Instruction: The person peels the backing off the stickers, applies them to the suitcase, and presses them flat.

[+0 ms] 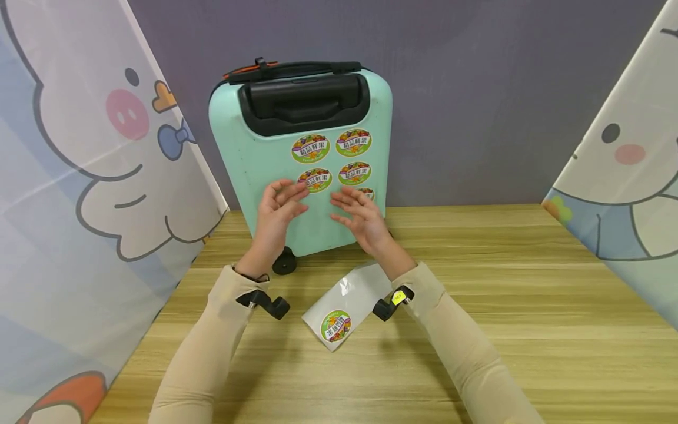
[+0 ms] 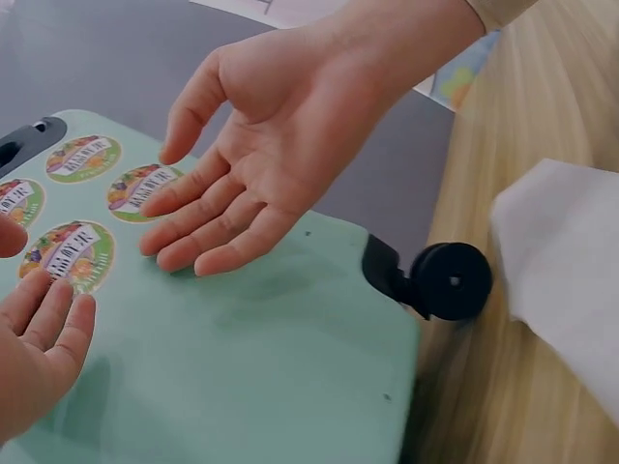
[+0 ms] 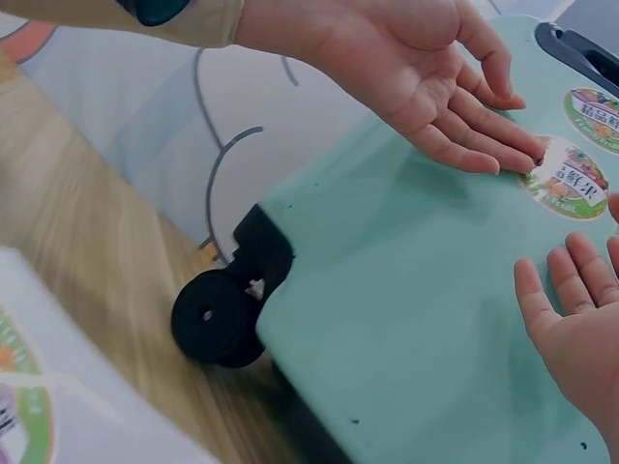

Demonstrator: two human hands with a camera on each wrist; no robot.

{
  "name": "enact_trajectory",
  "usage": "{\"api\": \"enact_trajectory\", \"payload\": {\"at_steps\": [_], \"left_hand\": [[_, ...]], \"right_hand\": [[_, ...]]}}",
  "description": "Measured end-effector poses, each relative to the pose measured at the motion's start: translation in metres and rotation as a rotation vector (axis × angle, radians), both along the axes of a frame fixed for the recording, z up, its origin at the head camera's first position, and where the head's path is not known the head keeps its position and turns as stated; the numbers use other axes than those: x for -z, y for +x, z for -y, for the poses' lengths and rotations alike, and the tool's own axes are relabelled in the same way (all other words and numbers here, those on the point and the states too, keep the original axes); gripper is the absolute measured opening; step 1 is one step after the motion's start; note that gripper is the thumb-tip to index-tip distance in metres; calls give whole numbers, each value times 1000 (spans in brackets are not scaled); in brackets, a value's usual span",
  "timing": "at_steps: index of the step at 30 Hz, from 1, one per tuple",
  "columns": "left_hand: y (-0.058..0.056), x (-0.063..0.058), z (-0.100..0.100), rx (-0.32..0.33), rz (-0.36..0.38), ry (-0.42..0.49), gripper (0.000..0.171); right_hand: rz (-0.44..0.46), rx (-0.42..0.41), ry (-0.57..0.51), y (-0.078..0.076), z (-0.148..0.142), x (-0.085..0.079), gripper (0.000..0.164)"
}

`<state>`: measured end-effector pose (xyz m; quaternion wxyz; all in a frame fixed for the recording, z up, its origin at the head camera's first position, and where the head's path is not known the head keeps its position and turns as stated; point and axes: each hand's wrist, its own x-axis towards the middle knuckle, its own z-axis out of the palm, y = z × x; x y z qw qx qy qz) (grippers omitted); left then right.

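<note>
A mint-green suitcase [image 1: 249, 159] with a black handle recess [image 1: 304, 103] stands on the table. Several oval fruit stickers are on its face; one sticker [image 1: 318, 184] is at the left hand's fingertips. My left hand [image 1: 278, 212] is close to the suitcase face, its fingers loosely bent and holding nothing. Opposite it, my right hand [image 1: 362, 218] has relaxed fingers, also holding nothing; its fingertips overlap the lower right sticker [image 1: 366, 193] in the head view. A white backing sheet [image 1: 365, 285] lies below the hands and carries one fruit sticker [image 1: 336, 325].
The wooden table [image 1: 503, 318] extends to the right. Behind the suitcase rises a grey wall [image 1: 466, 106], with cartoon-print cloths [image 1: 95, 194] at both sides. A black caster wheel [image 1: 285, 262] sits at the suitcase's lower left corner.
</note>
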<state>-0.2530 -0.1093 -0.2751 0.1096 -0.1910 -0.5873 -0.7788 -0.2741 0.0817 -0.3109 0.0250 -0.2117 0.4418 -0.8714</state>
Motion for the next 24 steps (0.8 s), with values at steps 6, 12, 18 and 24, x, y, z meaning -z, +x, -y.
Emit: {"api": "enact_trajectory", "payload": {"at_steps": [6,12,18,24], "left_hand": [[5,16,0,29,37,-67,33],[10,31,-2,62,82,-151,39],[14,46,1,87,112,-234,43],[18,61,5,120,149,-347,52]], "right_hand": [[30,-18,69,8,-2,10,39],[27,-53,186,18,-6,22,48],[17,-82,263,28,-9,36,51],[42,-93,328,36,-13,47,52]]}}
